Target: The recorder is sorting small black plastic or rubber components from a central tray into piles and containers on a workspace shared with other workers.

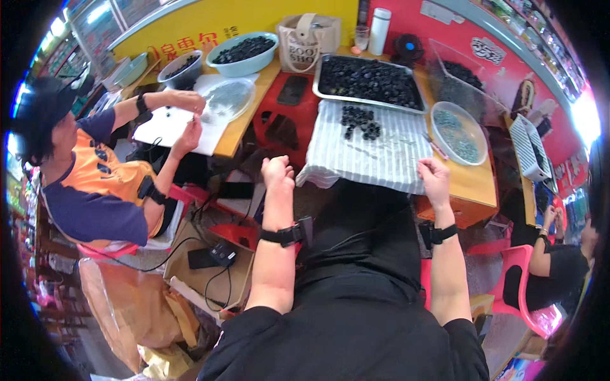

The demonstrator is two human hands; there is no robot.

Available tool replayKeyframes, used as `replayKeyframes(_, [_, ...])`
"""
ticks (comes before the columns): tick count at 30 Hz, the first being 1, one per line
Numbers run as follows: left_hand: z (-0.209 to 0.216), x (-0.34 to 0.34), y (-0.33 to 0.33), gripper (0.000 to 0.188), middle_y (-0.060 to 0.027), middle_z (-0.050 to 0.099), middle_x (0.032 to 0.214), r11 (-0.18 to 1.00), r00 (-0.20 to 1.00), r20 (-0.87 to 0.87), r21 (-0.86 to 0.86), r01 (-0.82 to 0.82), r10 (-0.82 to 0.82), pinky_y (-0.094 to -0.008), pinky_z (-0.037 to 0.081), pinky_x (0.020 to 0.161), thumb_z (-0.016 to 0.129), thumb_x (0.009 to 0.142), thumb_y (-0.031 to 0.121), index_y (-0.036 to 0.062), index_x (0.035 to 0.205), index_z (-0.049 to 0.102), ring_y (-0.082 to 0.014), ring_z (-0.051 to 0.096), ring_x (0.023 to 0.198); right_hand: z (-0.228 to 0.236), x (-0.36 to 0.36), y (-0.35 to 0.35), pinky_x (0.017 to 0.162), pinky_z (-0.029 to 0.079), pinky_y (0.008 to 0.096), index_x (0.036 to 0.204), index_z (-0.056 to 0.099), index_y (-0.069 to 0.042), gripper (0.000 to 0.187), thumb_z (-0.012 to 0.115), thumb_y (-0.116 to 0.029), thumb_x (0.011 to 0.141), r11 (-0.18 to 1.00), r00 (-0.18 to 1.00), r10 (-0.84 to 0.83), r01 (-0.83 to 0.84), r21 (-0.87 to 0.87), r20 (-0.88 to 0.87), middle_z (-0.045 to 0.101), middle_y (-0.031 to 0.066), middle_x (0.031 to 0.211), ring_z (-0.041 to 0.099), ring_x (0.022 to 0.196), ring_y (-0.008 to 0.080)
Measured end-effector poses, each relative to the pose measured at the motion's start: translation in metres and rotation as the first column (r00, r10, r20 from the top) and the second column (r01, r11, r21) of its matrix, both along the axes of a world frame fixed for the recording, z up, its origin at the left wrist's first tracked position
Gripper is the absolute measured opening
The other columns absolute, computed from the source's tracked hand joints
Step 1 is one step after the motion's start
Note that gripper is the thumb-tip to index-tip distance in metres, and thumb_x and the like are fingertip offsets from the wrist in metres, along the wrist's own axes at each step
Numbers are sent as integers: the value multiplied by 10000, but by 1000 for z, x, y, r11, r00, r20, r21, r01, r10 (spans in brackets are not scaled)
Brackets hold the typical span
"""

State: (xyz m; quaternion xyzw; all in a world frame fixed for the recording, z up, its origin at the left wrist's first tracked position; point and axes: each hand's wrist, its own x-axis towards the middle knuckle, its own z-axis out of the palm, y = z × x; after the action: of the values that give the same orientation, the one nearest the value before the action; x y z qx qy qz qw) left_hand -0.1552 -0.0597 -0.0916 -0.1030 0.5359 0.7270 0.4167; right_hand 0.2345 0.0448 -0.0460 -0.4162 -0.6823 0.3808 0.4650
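My left hand (277, 173) is raised just left of a striped grey-white cloth (365, 166), its fingers curled in. At the cloth's right edge is my right hand (434, 181), fingers bent and pressed together; what either hand holds, if anything, is too small to make out. On the cloth sits a small heap of dark round pieces (360, 123), with thin greenish slivers scattered to its right. Behind it stands a metal tray (370, 107) full of similar dark pieces. A round translucent tub (481, 152) with grey-green bits stands right of the cloth, and a slim pinkish tool (438, 149) lies between.
At left a co-worker (101, 181) handles something tiny over a white sheet. Nearby are a pale blue basin (270, 46) of dark pieces and a phone (293, 90). A canvas bag (325, 30), white bottle (379, 32) and clear bin (486, 101) stand behind. Another person sits at right.
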Motion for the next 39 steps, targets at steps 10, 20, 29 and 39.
replayKeyframes(10, [60, 49, -3, 447, 4, 606, 945, 995, 989, -132, 78, -63, 73, -276, 433, 662, 650, 850, 55, 81, 1282, 537, -102, 540, 753, 39, -61, -10, 604, 492, 307, 905, 678, 8, 126, 709, -56, 802, 982, 965, 130, -157, 105, 228, 662, 87, 743, 635, 669, 181])
replayKeyframes(20, [76, 124, 16, 247, -95, 711, 1022, 799, 864, -288, 341, 495, -413, -228, 485, 664, 626, 918, 62, -5, 1156, 639, -140, 672, 771, 70, -134, 29, 702, 519, 512, 915, 641, -77, 159, 675, -194, 812, 955, 636, 9, -234, 182, 772, 687, 178, 831, 670, 826, 386])
replayKeyframes(29, [63, 130, 20, 263, -107, 683, 1029, 766, 827, -280, 317, 560, -488, -250, 527, 669, 573, 974, 79, -28, 1213, 603, -152, 675, 807, 86, -120, 13, 631, 503, 503, 924, 633, -63, 164, 654, -192, 825, 975, 735, 154, -222, 20, 660, 663, 175, 735, 661, 705, 376])
replayKeyframes(39, [60, 148, 22, 276, -104, 705, 1021, 509, 661, -87, 566, 648, -746, -259, 549, 726, 619, 960, 59, -36, 1219, 630, -151, 680, 839, 83, -78, -30, 540, 484, 345, 1001, 656, -33, 167, 663, -67, 838, 954, 894, 300, -271, -130, 334, 651, 151, 726, 670, 611, 273])
